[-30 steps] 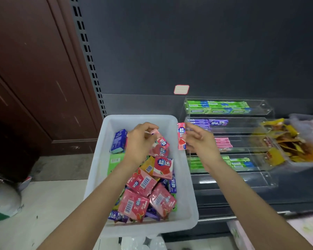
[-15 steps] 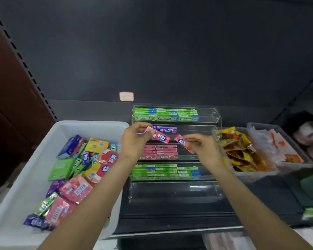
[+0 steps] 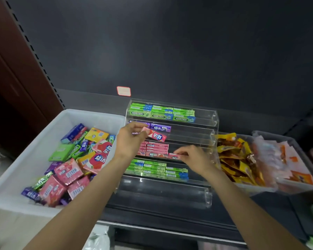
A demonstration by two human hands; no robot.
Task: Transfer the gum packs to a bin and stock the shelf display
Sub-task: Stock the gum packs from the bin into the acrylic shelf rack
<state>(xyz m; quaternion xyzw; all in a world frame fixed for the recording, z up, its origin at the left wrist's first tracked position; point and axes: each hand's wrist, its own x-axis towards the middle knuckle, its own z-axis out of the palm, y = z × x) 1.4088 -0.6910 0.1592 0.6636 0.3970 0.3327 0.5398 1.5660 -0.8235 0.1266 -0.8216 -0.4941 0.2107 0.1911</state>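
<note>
Where the left hand (image 3: 129,139) curls over the clear tiered display (image 3: 193,138), its palm side is hidden, but its fingers (image 3: 140,129) pinch one end of a pink gum pack (image 3: 154,135), tilted above the purple row. Just below those fingers sits the pink row. The right hand (image 3: 193,156) has its fingers (image 3: 179,152) closed on a second pink pack (image 3: 173,156), whose far end touches that row; small print on it is unreadable. Left of both hands, the white bin (image 3: 34,156) holds mixed gum packs, its near corner cut off. Compared with half a second ago, the right hand has dropped from the purple tier to the pink tier.
</note>
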